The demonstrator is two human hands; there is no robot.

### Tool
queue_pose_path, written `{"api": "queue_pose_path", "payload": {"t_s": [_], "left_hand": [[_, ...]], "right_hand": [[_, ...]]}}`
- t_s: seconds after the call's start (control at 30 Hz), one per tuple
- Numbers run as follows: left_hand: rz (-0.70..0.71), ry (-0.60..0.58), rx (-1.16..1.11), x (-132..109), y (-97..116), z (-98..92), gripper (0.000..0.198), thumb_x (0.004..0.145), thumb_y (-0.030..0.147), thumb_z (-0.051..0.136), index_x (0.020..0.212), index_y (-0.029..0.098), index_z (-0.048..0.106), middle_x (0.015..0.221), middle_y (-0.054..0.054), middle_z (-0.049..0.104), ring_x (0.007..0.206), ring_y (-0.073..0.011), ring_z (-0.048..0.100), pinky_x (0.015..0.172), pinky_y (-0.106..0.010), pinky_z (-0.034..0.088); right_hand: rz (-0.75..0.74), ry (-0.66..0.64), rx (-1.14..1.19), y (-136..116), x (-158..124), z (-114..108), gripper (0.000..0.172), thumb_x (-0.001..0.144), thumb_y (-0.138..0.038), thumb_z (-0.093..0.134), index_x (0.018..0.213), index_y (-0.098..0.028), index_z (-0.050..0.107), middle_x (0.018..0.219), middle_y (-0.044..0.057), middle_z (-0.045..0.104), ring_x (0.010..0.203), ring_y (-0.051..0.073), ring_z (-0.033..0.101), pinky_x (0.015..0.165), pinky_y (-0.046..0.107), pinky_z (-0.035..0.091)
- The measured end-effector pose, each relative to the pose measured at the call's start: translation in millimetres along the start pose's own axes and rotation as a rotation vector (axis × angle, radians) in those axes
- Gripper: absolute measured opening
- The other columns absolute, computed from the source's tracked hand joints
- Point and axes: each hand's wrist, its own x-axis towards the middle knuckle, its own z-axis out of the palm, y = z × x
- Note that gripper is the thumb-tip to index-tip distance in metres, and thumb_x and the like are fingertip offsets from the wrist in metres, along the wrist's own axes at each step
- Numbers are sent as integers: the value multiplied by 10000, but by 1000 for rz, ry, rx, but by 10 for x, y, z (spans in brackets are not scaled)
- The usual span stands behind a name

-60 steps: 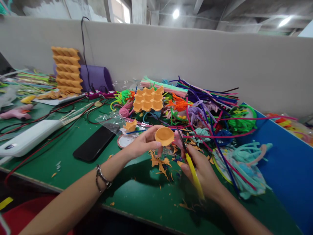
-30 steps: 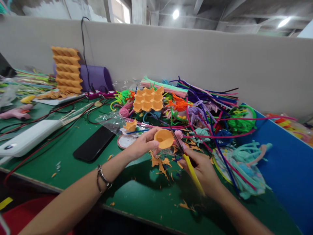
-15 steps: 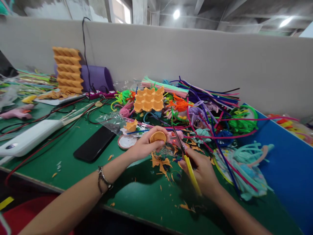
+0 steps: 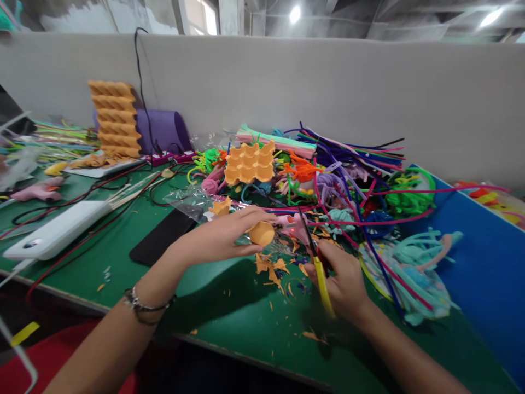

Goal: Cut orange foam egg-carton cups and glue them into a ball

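Between the thumb and fingers of my left hand (image 4: 221, 232) is a small orange cup (image 4: 262, 234), which looks cut from an egg carton. Its round face points toward me. My right hand (image 4: 342, 279) is closed around scissors (image 4: 323, 287) with yellow handles; the dark blades point up and away. A gap separates the blades from the cup. Beneath and between the hands, orange scraps (image 4: 270, 268) lie on the green table (image 4: 229, 306). A pink glue gun (image 4: 293, 225) lies just behind the blades. Another cut orange cup (image 4: 220, 206) sits beyond my left hand.
An orange egg-carton piece (image 4: 250, 163) rests on heaped colourful pipe cleaners (image 4: 353, 150). To the left lie a black phone (image 4: 158, 241) and a white device (image 4: 61, 227) with cables. A taller carton sheet (image 4: 117, 117) leans at the back. A blue panel (image 4: 471, 284) edges the right side.
My left hand has rolled over, showing its back, with fingers straighter around the cup. The cup has shifted slightly left and turned. The scissors stay nearly in place.
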Motion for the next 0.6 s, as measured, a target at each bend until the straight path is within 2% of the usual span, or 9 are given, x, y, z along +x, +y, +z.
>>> {"api": "queue_pose_path", "payload": {"t_s": [0.17, 0.33, 0.43, 0.53, 0.6], "left_hand": [[-51, 15, 20, -20, -76, -22, 413, 755, 278, 599, 1158, 228, 524, 1148, -74, 577, 1050, -220, 530, 906, -350, 408], [-48, 10, -130, -127, 79, -94, 393, 707, 362, 649, 1071, 220, 605, 1024, -59, 652, 905, -216, 597, 793, -310, 461], [14, 88, -203, -185, 211, -85, 421, 694, 365, 669, 1085, 224, 601, 1054, -77, 638, 963, -237, 575, 850, -334, 440], [63, 168, -233, -206, 268, -71, 417, 738, 305, 636, 1142, 244, 552, 1147, -87, 570, 1071, -236, 509, 885, -333, 424], [66, 164, -173, -215, 252, -74, 390, 773, 256, 596, 1156, 250, 526, 1171, -85, 530, 1098, -218, 477, 902, -324, 413]], "right_hand": [[-19, 1, -25, 7, -5, 23, 370, 841, -419, 416, 557, -229, 276, 468, -61, 307, 402, 87, 284, 388, 214, 233], [-3, -20, -57, 26, -19, 32, 379, 842, -438, 390, 550, -229, 270, 474, -52, 326, 411, 91, 295, 405, 219, 239], [-40, -26, -58, 36, -29, 41, 370, 841, -423, 392, 553, -227, 268, 479, -50, 335, 422, 90, 298, 413, 216, 243], [-56, -16, -61, 37, -37, 49, 360, 845, -410, 399, 559, -226, 280, 476, -52, 340, 421, 90, 299, 412, 214, 243], [-43, -18, -58, 36, -41, 56, 369, 847, -433, 390, 558, -225, 292, 472, -49, 349, 420, 93, 304, 413, 217, 245]]}}
